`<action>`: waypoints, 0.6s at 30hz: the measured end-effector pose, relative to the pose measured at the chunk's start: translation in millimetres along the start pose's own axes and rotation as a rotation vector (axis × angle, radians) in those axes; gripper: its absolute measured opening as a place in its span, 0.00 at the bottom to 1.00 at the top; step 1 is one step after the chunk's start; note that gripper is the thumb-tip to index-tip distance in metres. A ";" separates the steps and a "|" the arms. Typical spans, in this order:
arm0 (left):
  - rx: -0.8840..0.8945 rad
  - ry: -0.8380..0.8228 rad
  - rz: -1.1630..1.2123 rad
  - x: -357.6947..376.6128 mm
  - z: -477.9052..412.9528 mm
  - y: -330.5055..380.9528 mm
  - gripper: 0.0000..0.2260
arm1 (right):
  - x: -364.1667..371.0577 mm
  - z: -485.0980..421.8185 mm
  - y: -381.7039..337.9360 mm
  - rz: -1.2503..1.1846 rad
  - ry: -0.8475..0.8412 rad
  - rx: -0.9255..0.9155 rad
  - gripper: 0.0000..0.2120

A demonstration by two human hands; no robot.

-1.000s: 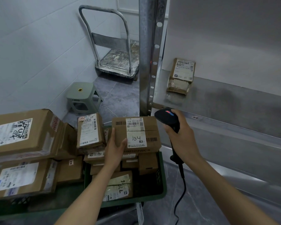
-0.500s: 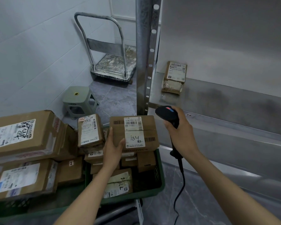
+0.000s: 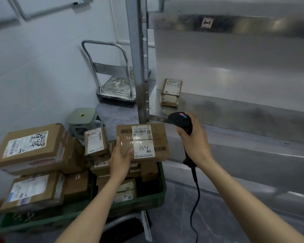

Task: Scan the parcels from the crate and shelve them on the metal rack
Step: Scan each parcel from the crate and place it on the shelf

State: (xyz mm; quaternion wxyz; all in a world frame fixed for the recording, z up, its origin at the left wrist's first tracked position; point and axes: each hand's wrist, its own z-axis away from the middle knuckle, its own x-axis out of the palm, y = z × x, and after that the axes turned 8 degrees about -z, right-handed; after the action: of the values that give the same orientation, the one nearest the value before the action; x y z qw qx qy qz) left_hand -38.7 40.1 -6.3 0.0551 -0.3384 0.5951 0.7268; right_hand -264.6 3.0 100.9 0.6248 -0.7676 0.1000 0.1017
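My left hand (image 3: 121, 158) holds a brown cardboard parcel (image 3: 153, 135) by its left end, above the green crate (image 3: 147, 199); its white label reads "A34". My right hand (image 3: 196, 142) grips a black corded barcode scanner (image 3: 180, 120), whose head sits just right of the parcel's top edge. Several more brown parcels are piled in the crate. On the metal rack (image 3: 235, 116), one small parcel (image 3: 171, 92) stands against the back wall at the shelf's left end.
The rack's upright post (image 3: 139, 67) rises just behind the crate. A metal platform trolley (image 3: 112, 85) and a grey-green plastic stool (image 3: 83, 118) stand on the floor beyond. An upper shelf edge (image 3: 235, 25) carries a label. The scanner's cable (image 3: 197, 199) hangs down.
The view has tilted upward, revealing the upper shelf. Both hands hold the parcel and scanner much as before, with the scanner still beside the parcel's top right.
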 end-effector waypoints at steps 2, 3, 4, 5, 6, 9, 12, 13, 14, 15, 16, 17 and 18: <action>0.018 0.027 0.004 2.9 17.6 10.6 0.32 | -18.4 10.1 -5.6 -0.010 0.003 -0.015 0.22; 0.027 0.039 0.010 4.9 27.1 16.4 0.32 | -28.3 16.1 -9.0 -0.012 0.005 -0.026 0.22; 0.038 0.051 0.017 7.1 36.7 22.5 0.32 | -38.6 22.4 -12.5 -0.010 0.009 -0.039 0.22; 0.049 0.064 0.022 9.7 46.9 28.9 0.33 | -49.5 29.4 -16.0 -0.012 0.015 -0.054 0.21; 0.058 0.078 0.022 12.5 57.7 35.8 0.33 | -60.8 36.7 -19.5 -0.017 0.020 -0.069 0.21; 0.056 0.095 0.006 22.5 90.8 56.6 0.33 | -95.4 60.2 -29.5 -0.020 0.031 -0.109 0.20; 0.084 0.115 0.028 33.7 125.2 79.5 0.33 | -128.8 83.7 -39.3 -0.035 0.029 -0.128 0.20; 0.101 0.127 0.036 37.6 136.1 87.5 0.33 | -139.7 91.5 -42.3 -0.043 0.026 -0.129 0.20; 0.120 0.138 0.041 41.4 146.2 95.0 0.33 | -150.3 99.2 -45.1 -0.047 0.024 -0.127 0.20; 0.138 0.148 0.043 45.0 155.6 102.2 0.32 | -160.4 107.0 -47.9 -0.049 0.025 -0.128 0.20; 0.157 0.155 0.046 48.6 164.1 109.1 0.32 | -169.8 114.3 -50.5 -0.049 0.028 -0.133 0.20; 0.173 0.156 0.053 52.0 171.4 115.7 0.32 | -178.4 121.3 -52.7 -0.050 0.031 -0.137 0.20; 0.186 0.151 0.064 55.0 178.0 121.9 0.32 | -186.3 128.2 -54.7 -0.051 0.036 -0.137 0.20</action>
State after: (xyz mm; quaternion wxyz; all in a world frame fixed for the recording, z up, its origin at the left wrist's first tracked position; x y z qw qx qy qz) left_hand -215.5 148.1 75.1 0.0181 -0.3665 0.6728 0.6425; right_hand -431.9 144.4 179.2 0.5713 -0.8126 0.0843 0.0786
